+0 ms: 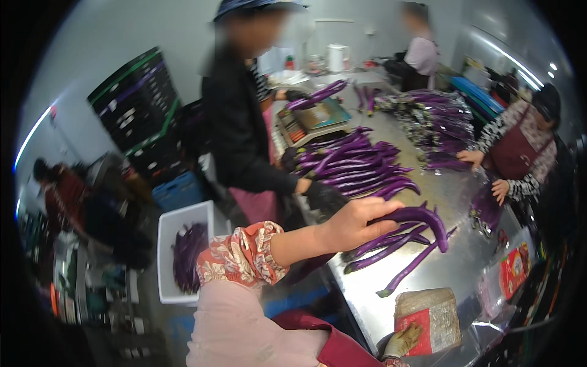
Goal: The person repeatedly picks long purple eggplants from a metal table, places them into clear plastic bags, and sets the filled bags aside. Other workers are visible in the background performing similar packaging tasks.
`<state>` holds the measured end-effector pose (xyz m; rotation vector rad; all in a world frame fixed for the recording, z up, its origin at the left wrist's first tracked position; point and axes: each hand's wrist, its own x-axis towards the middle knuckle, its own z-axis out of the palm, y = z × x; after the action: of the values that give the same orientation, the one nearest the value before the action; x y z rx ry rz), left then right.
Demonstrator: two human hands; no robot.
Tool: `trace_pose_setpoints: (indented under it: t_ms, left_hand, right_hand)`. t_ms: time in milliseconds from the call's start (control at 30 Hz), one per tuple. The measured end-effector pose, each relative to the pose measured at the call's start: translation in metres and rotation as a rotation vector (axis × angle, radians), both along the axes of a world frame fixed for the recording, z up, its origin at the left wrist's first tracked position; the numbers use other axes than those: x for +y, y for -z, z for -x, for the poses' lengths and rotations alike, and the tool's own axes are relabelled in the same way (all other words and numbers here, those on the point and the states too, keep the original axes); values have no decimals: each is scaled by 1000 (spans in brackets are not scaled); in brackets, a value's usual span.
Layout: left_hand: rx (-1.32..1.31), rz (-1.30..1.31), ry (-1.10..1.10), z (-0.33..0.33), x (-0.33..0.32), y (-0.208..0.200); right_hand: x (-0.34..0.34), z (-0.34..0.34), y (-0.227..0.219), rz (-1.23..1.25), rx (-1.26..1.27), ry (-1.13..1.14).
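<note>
My left hand point(361, 221), bare below a floral cuff, is closed round a curved purple eggplant point(439, 231) above the metal table point(361, 300). Under and beside it several long eggplants point(394, 246) lie loose, one slanting toward the table's front edge. My right hand point(403, 341), in a yellowish work glove, lies with its fingers stretched over a brown and red flat package point(437, 318) at the lower right. A larger heap of eggplants point(361, 162) spreads just beyond my left hand.
Left of the table, a co-worker in black point(244, 122) holds eggplants over a scale point(318, 119). Another co-worker point(520, 140) handles eggplants in clear bags point(440, 119) at the right. A white bin point(160, 251) with eggplants stands at the left. Plastic packaging point(513, 269) lies near the right edge.
</note>
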<state>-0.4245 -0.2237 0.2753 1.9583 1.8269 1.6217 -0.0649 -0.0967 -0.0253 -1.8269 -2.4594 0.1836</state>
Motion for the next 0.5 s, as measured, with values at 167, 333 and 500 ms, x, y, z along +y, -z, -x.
trace_pose_setpoints:
  t_ms: [167, 333, 500]
  left_hand:
    - [-184, 246, -354, -23, -104, 83]
    - [-169, 184, -865, -7, -221, 154]
    - [12, 51, -1260, 70, -357, 172]
  right_hand:
    - [6, -13, 18, -78, -119, -81]
    - [15, -30, 41, -209, -139, -174]
    - [13, -23, 28, -210, -55, -186]
